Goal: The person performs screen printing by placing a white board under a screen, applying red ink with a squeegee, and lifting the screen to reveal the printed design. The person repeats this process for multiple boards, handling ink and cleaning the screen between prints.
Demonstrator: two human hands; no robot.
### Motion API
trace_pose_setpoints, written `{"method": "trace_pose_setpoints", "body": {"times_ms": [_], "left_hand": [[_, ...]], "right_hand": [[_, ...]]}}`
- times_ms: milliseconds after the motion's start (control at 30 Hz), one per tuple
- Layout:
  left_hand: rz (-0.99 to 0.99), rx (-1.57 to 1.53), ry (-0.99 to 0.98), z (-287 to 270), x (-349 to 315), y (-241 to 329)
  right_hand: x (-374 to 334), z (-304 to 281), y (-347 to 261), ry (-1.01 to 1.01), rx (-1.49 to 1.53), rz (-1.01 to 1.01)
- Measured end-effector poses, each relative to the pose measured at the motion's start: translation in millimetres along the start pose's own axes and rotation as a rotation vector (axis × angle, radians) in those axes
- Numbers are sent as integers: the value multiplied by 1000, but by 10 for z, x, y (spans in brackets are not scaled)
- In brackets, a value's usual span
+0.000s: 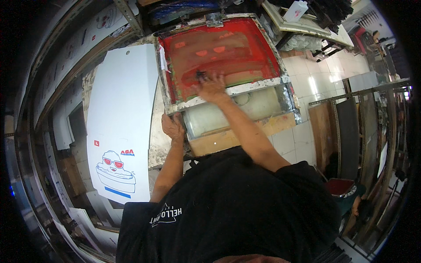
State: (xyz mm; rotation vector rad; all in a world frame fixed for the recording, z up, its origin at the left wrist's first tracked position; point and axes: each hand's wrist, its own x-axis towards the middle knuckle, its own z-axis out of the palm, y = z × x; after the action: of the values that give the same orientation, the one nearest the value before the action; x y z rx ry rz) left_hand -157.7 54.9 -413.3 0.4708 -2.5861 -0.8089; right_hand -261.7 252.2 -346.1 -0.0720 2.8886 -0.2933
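A screen-printing frame [252, 89] with a pale, worn rim and red-stained mesh lies tilted over the worktable. My right hand [212, 87] presses on the lower left part of the mesh, its fingers blurred by motion. A small dark wad [201, 74] shows at those fingertips; I cannot make out what it is. My left hand [174, 126] is closed at the frame's near left corner, its fingers partly hidden. Beneath the raised near edge shows a pale, glossy printing bed [210, 118]. Left of the frame lies a long white printed sheet [125, 87] with a red and blue cartoon.
Metal racks [44, 98] holding more white printed sheets stand along the left. To the right is another rack [346, 127] with upright boards. A white bottle [296, 11] stands on a side table at the back right. A tiled floor [315, 79] lies between.
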Motion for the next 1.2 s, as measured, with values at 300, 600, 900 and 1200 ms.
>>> {"method": "trace_pose_setpoints", "body": {"times_ms": [300, 600, 900, 1200], "left_hand": [[64, -40, 42, 77, -18, -3], [37, -2, 2, 29, 18, -25], [57, -42, 46, -11, -2, 41], [73, -48, 14, -9, 25, 13]], "right_hand": [[171, -188, 1600, 169, -238, 569], [94, -18, -489, -77, -94, -109], [143, -445, 1217, 17, -137, 442], [213, 136, -247, 76, -42, -122]]}}
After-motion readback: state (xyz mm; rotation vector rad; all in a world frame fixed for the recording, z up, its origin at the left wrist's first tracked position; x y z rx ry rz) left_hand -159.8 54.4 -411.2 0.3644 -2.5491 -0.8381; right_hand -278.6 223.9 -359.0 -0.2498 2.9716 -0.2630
